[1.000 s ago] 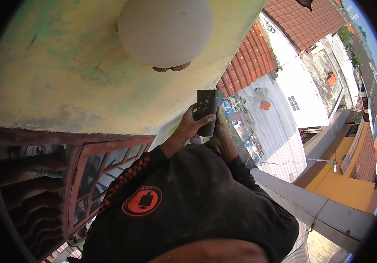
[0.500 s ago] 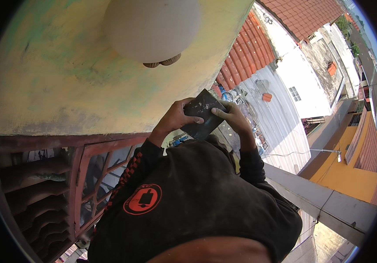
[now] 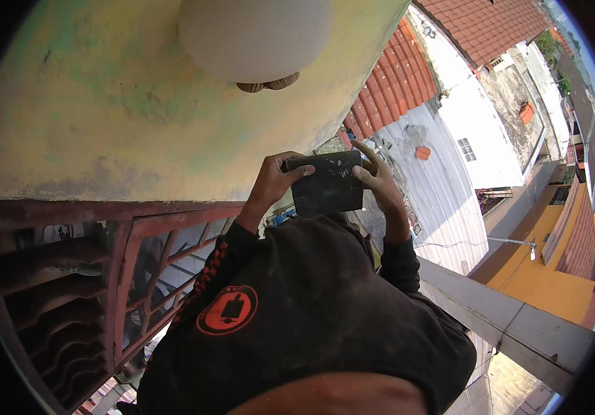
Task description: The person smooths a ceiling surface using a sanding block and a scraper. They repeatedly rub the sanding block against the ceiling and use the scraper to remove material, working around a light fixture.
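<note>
In front of my chest I hold a black, roughly rectangular sheet of sandpaper [image 3: 328, 185] with pale dusty specks along its upper right. My left hand [image 3: 275, 181] is closed on its left edge, the thumb lying across the front face. At the right edge, my right hand [image 3: 382, 185] pinches the sheet with the thumb in front, while one finger sticks up past the top corner. The remaining fingers of both hands are partly hidden behind the sheet. A yellow wall [image 3: 138, 131] with worn green patches rises beyond it.
A white round object [image 3: 256, 34] covers part of the wall at the top. Left lies a red-brown window frame [image 3: 123, 290] with bars and dark slats. Far down on the right are a corrugated metal roof [image 3: 432, 183], red tiled roofs [image 3: 398, 86] and a pale beam [image 3: 512, 318].
The sandpaper has turned from a tilted position to nearly level, its broad face now toward me. One finger of my right hand has lifted, and the view has shifted slightly.
</note>
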`<state>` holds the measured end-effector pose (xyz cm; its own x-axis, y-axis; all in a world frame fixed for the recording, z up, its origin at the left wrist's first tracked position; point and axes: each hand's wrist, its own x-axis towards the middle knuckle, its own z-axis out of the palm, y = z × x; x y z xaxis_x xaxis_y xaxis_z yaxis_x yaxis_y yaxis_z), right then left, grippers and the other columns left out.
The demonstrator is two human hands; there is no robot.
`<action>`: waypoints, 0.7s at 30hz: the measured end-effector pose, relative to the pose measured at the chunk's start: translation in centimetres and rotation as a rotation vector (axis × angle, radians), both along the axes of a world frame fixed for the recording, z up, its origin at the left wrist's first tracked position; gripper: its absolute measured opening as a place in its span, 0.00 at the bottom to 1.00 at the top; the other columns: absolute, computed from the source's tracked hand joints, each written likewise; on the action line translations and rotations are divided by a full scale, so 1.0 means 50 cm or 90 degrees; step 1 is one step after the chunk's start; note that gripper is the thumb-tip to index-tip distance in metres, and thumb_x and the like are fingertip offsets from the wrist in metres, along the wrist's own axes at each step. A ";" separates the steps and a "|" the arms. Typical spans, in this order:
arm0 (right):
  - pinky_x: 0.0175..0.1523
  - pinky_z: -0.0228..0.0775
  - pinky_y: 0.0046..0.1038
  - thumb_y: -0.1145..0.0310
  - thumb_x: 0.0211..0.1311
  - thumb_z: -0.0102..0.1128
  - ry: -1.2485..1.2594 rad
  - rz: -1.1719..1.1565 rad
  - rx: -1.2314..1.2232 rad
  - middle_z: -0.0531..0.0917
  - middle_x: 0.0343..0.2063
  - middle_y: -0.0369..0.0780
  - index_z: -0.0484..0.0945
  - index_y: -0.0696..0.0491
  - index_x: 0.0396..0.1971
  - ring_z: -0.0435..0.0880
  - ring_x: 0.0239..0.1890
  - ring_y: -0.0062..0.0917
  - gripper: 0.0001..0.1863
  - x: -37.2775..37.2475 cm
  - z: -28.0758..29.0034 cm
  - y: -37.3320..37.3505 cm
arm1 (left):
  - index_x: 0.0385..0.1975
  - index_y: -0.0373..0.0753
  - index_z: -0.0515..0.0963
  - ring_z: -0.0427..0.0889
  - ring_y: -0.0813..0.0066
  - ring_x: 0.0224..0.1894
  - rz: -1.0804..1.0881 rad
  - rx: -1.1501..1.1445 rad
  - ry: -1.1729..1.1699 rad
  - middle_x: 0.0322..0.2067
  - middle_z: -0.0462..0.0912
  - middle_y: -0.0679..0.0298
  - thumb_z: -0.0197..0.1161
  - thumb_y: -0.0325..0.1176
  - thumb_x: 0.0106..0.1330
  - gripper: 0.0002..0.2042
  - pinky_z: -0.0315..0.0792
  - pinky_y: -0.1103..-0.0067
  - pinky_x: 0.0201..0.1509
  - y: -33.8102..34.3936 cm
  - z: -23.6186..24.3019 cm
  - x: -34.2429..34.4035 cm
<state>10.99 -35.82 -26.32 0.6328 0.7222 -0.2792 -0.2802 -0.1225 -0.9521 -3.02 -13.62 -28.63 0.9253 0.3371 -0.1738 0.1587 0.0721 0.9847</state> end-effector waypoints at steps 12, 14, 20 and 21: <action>0.37 0.75 0.20 0.62 0.66 0.70 -0.077 -0.127 -0.023 0.87 0.33 0.37 0.82 0.60 0.42 0.83 0.32 0.15 0.16 -0.065 -0.041 0.056 | 0.32 0.33 0.83 0.70 0.89 0.28 0.142 -0.178 0.001 0.24 0.77 0.76 0.73 0.41 0.66 0.15 0.65 0.85 0.34 -0.044 -0.032 -0.003; 0.37 0.76 0.20 0.61 0.67 0.68 0.037 -0.117 0.000 0.87 0.34 0.37 0.81 0.60 0.42 0.83 0.32 0.16 0.16 -0.094 -0.031 0.054 | 0.32 0.33 0.83 0.70 0.89 0.28 0.159 -0.112 0.018 0.24 0.77 0.75 0.73 0.40 0.66 0.14 0.65 0.85 0.34 -0.042 -0.036 -0.027; 0.56 0.77 0.30 0.53 0.69 0.66 0.421 0.017 0.065 0.82 0.53 0.38 0.73 0.55 0.61 0.82 0.52 0.25 0.29 -0.087 -0.042 0.047 | 0.29 0.33 0.81 0.72 0.87 0.27 0.241 -0.044 -0.028 0.24 0.80 0.72 0.72 0.32 0.66 0.10 0.68 0.84 0.33 -0.034 -0.072 -0.020; 0.54 0.78 0.30 0.54 0.68 0.67 0.427 -0.007 0.052 0.82 0.53 0.40 0.72 0.56 0.62 0.82 0.52 0.25 0.30 -0.092 -0.053 0.050 | 0.29 0.33 0.81 0.72 0.86 0.28 0.216 -0.014 -0.031 0.25 0.80 0.72 0.72 0.32 0.66 0.10 0.69 0.84 0.35 -0.027 -0.089 -0.029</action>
<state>6.38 -33.34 -28.97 0.3490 0.7518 -0.5595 -0.8150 -0.0512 -0.5772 -4.46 -14.98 -33.05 0.7681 0.6242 -0.1427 0.0751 0.1335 0.9882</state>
